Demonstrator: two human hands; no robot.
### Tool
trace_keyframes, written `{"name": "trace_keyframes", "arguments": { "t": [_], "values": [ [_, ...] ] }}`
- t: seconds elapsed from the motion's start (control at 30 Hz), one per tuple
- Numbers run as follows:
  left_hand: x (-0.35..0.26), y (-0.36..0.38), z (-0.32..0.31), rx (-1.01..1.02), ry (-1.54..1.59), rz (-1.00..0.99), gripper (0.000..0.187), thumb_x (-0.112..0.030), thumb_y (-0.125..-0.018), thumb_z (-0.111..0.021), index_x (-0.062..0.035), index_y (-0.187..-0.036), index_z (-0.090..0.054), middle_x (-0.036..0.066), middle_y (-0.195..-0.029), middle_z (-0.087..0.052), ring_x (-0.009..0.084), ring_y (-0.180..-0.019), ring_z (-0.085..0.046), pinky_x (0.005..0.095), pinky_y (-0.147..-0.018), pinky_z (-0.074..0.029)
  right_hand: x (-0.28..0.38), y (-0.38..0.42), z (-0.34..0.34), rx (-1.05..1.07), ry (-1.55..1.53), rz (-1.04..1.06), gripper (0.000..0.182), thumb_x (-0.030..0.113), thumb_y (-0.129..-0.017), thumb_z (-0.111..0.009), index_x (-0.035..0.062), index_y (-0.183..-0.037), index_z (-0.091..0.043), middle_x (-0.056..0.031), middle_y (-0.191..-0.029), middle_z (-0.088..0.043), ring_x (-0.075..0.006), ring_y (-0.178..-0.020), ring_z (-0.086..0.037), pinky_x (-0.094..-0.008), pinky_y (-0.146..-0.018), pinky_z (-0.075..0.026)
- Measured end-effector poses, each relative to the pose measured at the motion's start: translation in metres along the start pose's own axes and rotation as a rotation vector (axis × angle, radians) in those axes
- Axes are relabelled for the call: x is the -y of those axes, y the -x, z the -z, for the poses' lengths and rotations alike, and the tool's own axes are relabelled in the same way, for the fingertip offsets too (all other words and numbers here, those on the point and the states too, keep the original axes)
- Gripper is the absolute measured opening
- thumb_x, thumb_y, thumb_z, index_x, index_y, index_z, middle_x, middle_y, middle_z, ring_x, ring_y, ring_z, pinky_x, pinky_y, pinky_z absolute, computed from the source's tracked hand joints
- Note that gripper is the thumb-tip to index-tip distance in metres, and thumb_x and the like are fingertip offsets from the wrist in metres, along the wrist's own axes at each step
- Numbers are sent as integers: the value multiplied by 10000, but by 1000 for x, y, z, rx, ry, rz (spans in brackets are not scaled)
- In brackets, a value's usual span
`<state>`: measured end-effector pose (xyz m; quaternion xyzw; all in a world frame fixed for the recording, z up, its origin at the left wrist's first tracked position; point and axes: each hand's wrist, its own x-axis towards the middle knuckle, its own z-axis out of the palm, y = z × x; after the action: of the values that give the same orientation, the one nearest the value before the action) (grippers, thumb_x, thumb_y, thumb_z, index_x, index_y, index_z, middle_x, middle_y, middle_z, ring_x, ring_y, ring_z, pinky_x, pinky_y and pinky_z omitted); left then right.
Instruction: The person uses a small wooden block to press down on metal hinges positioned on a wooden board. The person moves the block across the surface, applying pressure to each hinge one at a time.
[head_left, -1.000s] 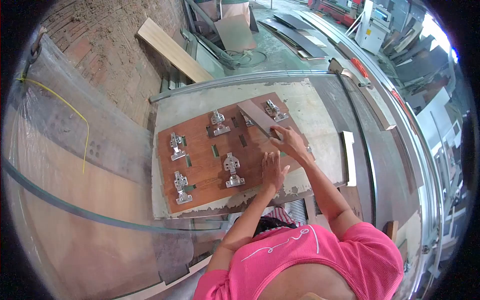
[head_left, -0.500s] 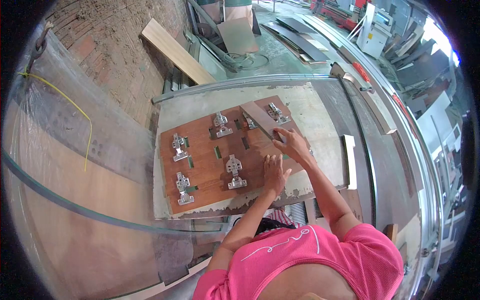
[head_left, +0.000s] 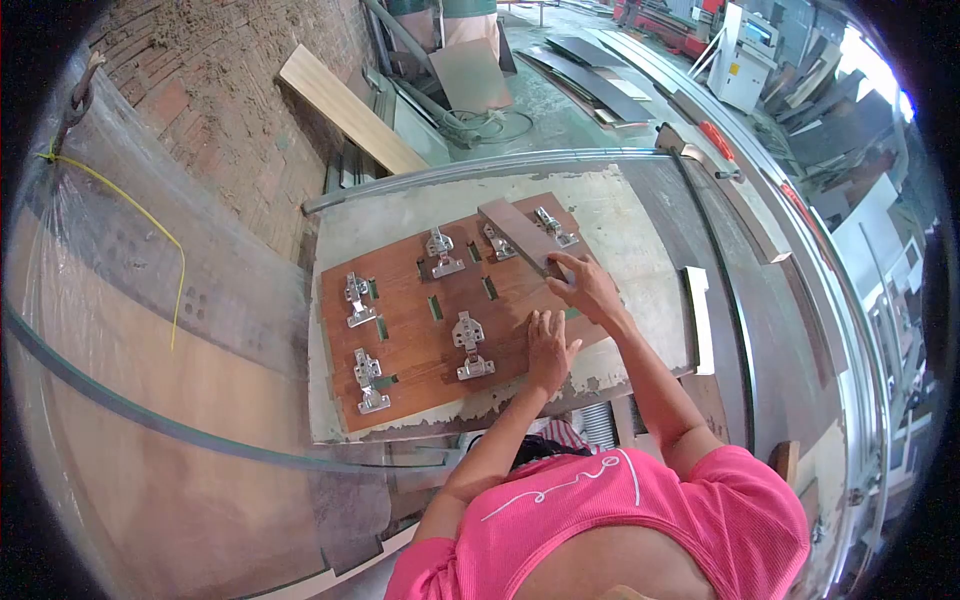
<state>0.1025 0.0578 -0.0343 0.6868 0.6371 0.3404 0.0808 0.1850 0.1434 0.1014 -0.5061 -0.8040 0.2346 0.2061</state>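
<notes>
A reddish-brown board (head_left: pixel 400 320) with small rectangular slots lies flat on the worktable. Several metal cabinet hinges sit on it, among them one (head_left: pixel 471 345) left of my left hand and one (head_left: pixel 367 382) near the board's near left corner. My left hand (head_left: pixel 550 350) rests on the board near its front edge, fingers laid down and holding nothing. In my right hand (head_left: pixel 588 288), pinched at its near end, is a brown wooden strip (head_left: pixel 520 236). The strip slants across the board between two hinges at the far right, partly covering one hinge (head_left: pixel 497 243).
The worktable (head_left: pixel 640 270) has a worn pale top, with a metal rail (head_left: pixel 500 158) along its far edge. Plastic-wrapped panels (head_left: pixel 180 440) stand at the left. A light plank (head_left: pixel 350 110) leans by the brick wall. Dark sheets (head_left: pixel 590 80) lie beyond.
The wooden strip has shifted slightly, and more of the hinge beside it shows. My left hand stays in place on the board.
</notes>
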Motion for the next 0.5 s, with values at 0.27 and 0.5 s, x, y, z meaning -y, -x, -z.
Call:
{"name": "trace_keyframes", "arguments": {
  "t": [0.27,0.5],
  "values": [
    [7,-1,-10,-4,-35,-35,692,-304,-811,-682,23,-1340,-377,262,-1305,-405,447,-1290,-304,489,-1108,-224,-20,-2,-18,-34,72,27,470,378,-804,-642,227,-1242,-562,-218,-998,-586,-386,-896,-617,-461,-785,-497],
    [3,1,-4,-4,24,-3,702,-263,-798,-698,28,-1342,-365,266,-1314,-386,468,-1298,-291,501,-1093,-246,-10,-3,-10,-46,-66,-10,491,368,-796,-647,207,-1251,-558,-229,-1019,-580,-400,-917,-608,-457,-792,-500]
  ]
}}
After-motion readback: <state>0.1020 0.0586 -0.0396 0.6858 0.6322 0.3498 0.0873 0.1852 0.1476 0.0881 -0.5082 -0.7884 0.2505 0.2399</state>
